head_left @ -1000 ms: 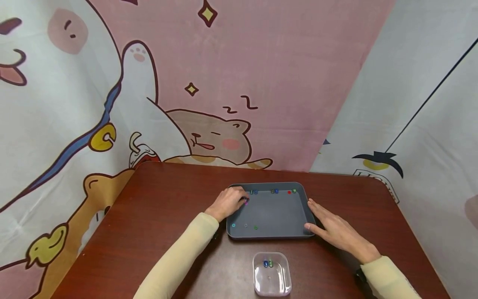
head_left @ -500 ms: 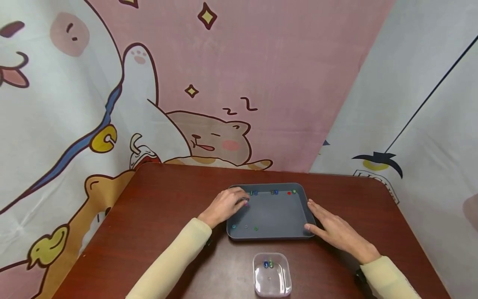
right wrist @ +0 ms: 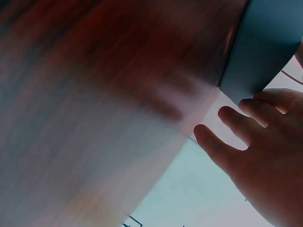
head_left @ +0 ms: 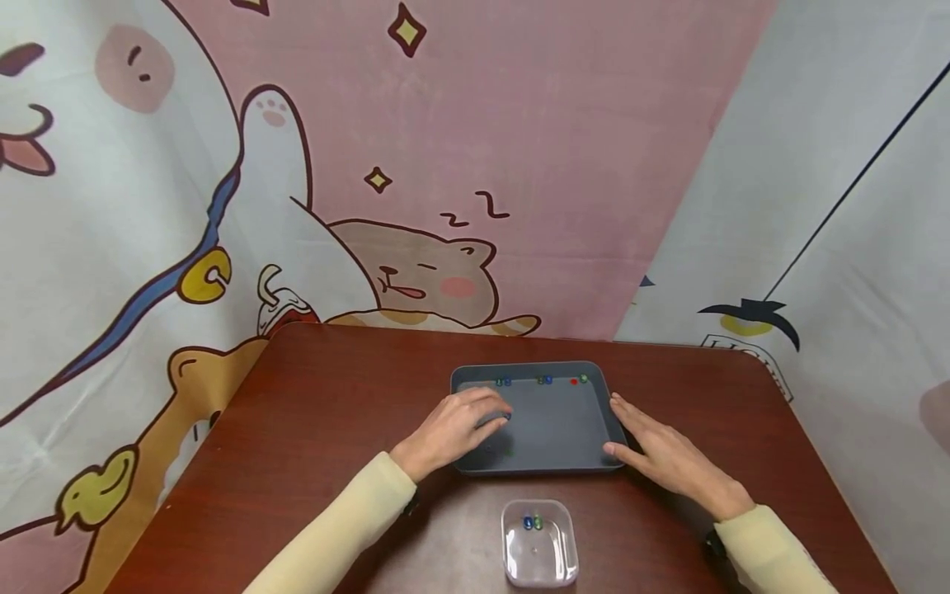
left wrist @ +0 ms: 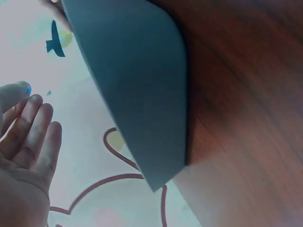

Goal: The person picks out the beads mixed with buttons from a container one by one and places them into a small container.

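My left hand (head_left: 454,433) is over the left part of a grey tray (head_left: 564,425), pinching a small dark-blue marble (head_left: 508,417) between thumb and fingertips. In the left wrist view a bit of blue shows at the thumb tip. Along the tray's far side lie small glass marbles in pairs, one of them a blue marble (head_left: 548,379). A red piece (head_left: 574,381) lies beside a green marble (head_left: 584,379). Near the front side is a small green piece (head_left: 510,452). My right hand (head_left: 668,454) rests with straight fingers against the tray's right rim.
A clear square plastic box (head_left: 540,561) holding a blue and a green marble stands in front of the tray. The brown wooden table (head_left: 334,379) runs back to a cartoon-printed cloth (head_left: 579,165) hanging behind and at both sides.
My left hand has lifted from the tray's left side and shifted right and nearer, carrying the marble. The pink piece seen earlier at its fingertips is now hidden. The right hand keeps its place.
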